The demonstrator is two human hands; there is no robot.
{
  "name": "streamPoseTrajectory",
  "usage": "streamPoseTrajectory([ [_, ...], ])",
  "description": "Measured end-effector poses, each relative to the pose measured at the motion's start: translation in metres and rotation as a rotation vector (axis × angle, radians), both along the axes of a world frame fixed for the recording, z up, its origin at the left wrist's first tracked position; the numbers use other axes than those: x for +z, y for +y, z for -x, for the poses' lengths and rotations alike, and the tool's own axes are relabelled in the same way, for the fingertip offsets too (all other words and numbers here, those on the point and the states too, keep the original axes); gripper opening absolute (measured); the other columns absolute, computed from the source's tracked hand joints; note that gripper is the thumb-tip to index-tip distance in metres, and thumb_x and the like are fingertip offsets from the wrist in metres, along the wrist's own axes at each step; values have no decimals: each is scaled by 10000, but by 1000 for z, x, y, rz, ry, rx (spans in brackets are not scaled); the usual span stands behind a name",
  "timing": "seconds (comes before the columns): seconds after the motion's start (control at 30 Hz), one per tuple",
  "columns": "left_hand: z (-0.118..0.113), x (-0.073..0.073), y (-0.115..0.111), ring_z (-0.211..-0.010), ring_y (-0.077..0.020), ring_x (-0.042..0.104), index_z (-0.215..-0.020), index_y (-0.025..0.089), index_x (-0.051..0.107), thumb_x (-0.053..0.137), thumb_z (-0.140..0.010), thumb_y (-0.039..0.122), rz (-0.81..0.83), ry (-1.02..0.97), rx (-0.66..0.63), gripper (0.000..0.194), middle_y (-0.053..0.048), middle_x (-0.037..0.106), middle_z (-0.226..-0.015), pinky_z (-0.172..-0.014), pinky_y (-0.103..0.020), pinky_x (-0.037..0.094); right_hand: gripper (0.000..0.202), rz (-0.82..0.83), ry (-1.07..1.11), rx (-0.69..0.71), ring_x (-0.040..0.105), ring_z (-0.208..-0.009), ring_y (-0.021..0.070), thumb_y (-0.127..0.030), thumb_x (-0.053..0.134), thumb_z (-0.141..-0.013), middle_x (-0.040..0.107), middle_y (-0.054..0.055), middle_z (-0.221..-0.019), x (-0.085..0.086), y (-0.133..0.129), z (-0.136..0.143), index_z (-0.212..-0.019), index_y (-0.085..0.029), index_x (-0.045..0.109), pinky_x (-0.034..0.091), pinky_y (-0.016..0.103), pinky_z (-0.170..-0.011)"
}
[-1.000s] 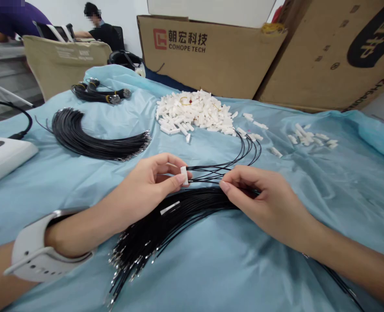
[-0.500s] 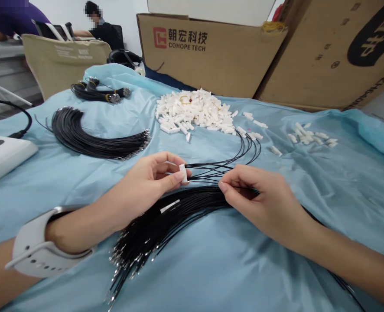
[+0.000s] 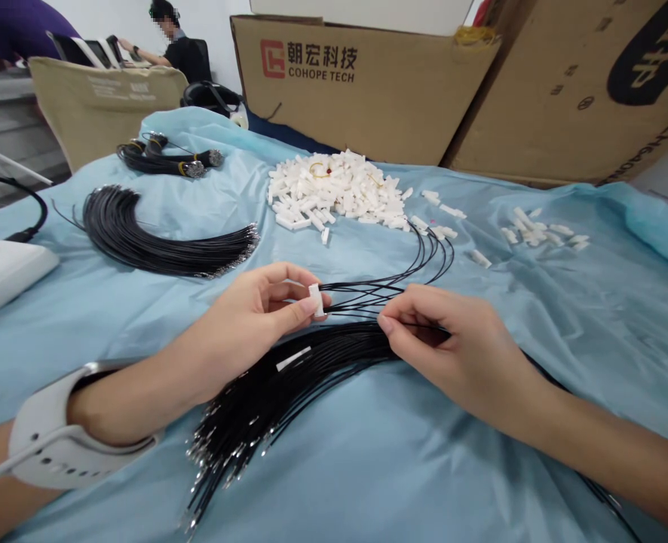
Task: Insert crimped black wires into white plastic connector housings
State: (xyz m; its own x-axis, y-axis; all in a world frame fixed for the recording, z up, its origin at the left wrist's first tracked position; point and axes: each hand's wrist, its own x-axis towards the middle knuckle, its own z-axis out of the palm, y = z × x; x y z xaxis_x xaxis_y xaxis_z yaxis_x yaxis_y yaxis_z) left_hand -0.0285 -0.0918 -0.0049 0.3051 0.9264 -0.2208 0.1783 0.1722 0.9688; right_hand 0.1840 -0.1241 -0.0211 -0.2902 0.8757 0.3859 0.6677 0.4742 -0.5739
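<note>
Between thumb and fingers, my left hand (image 3: 266, 305) pinches a small white plastic connector (image 3: 316, 300). Several thin black wires (image 3: 362, 286) run from the connector's right side, cross one another and curve back to other white pieces near the pile. To the right, my right hand (image 3: 447, 332) has thumb and forefinger pressed together on a black wire, whose end lies at the connector's lower edge. Whether that end sits inside the connector I cannot tell. Beneath both hands lies a thick bundle of black wires (image 3: 289, 385) with metal-tipped ends and a white strip on top.
A pile of white connectors (image 3: 337, 192) lies at the back middle, a smaller group (image 3: 543, 230) at right. Another wire bundle (image 3: 158, 241) and tied coils (image 3: 167, 158) are at left. A white device (image 3: 11, 275) stands at the left edge; cardboard boxes (image 3: 345, 113) close the back.
The whole view has shifted slightly. Both hands keep the same grip on the connector and the wire. A person in the background has raised an arm.
</note>
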Motion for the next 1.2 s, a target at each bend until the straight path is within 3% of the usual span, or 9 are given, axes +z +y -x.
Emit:
streamPoseTrajectory([
  [0.47, 0, 0, 0, -794, -136, 658, -851, 211, 637, 743, -797, 292, -33, 20, -10, 144, 21, 706, -799, -691, -209, 497, 164, 15, -19, -8, 410, -482, 68, -77, 517, -790, 483, -57, -567, 0, -1, -1, -679, -195, 538, 323, 185, -433],
  [0.8, -1, 1, -1, -747, -86, 631, -828, 204, 640, 729, -820, 250, -20, 4, -7, 101, 46, 686, -775, -665, -156, 474, 169, -12, -26, 38, 383, -488, 60, -74, 532, -794, 464, -59, -581, 0, -2, -3, -673, -191, 528, 301, 181, -428],
  [1.03, -1, 0, 0, -771, -132, 657, -828, 217, 647, 766, -771, 293, -15, 6, -3, 153, 27, 714, -787, -682, -212, 501, 156, -102, -106, 64, 412, -498, 69, -78, 497, -838, 514, -43, -643, -2, -1, -2, -739, -195, 530, 331, 194, -457],
  [1.2, 2, -6, 0, -774, -117, 647, -885, 233, 642, 735, -811, 337, -12, -6, -43, 157, 30, 723, -823, -674, -191, 486, 171, -257, -329, 108, 505, -568, 104, -141, 452, -928, 575, 0, -735, -5, 5, 9, -826, -165, 587, 353, 233, -491],
])
